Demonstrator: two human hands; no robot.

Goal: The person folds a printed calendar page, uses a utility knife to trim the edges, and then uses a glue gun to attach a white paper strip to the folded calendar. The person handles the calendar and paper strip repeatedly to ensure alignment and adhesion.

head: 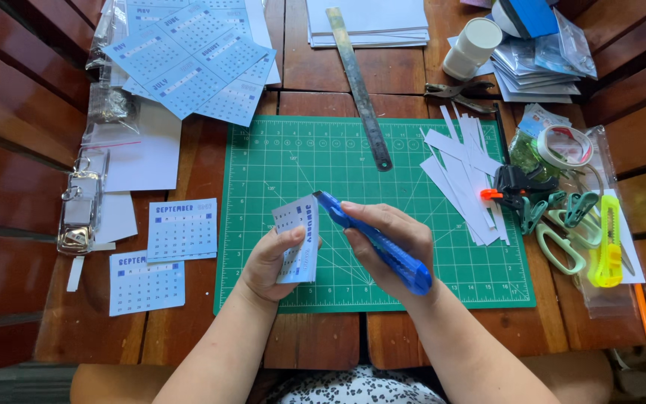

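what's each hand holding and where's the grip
Left hand holds a small stack of calendar cards by its lower edge. Right hand wraps the blue utility knife around its handle's middle.

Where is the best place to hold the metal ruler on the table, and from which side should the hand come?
Grip the metal ruler near its middle, fingers across the narrow width, coming from above. It lies flat and long, and both long edges look free of other things.

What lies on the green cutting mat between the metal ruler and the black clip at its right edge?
In the head view, a loose heap of white paper strips lies between the metal ruler and the black clip, spread over the green cutting mat.
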